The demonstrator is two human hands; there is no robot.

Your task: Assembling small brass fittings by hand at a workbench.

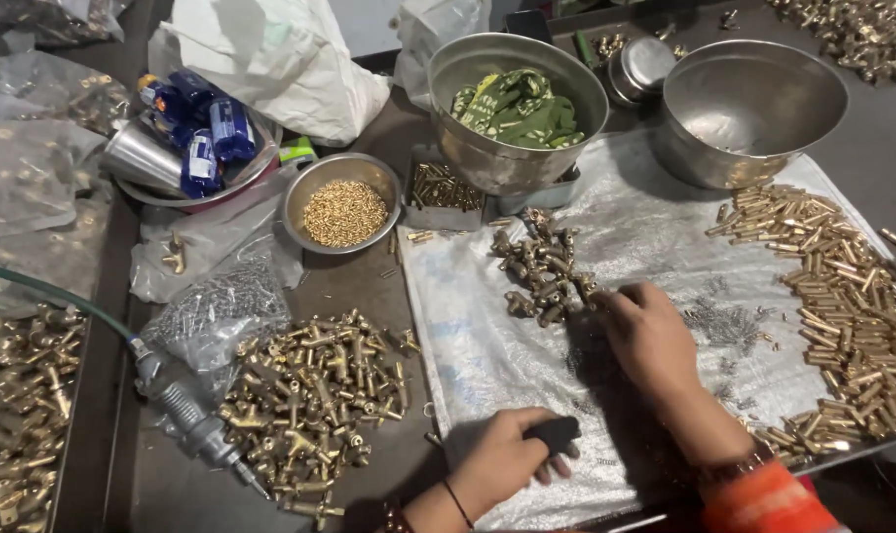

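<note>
Nearest, the left hand [502, 456] is clenched around a small black handle [554, 432], low on the crinkled silvery plastic sheet [487, 345] that covers the desk [369, 286]. Just beyond, the right hand [650, 336], above an orange cuff, reaches its fingers [611, 299] into a cluster of dull brass fittings [539, 271] on the sheet; whether they pinch one I cannot tell. To the left lies a heap of bright brass tee pieces [315, 405], beside a metal air tool [196, 424] on a green hose. To the right, a long drift of brass tubes [843, 296]. Further back stand three steel bowls: a small one of tiny brass bits [344, 212], one holding green cloth [517, 107], and a large one [749, 109]. Far left, a dish with blue cylinders [201, 133], and behind it a white plastic bag [270, 59].
</note>
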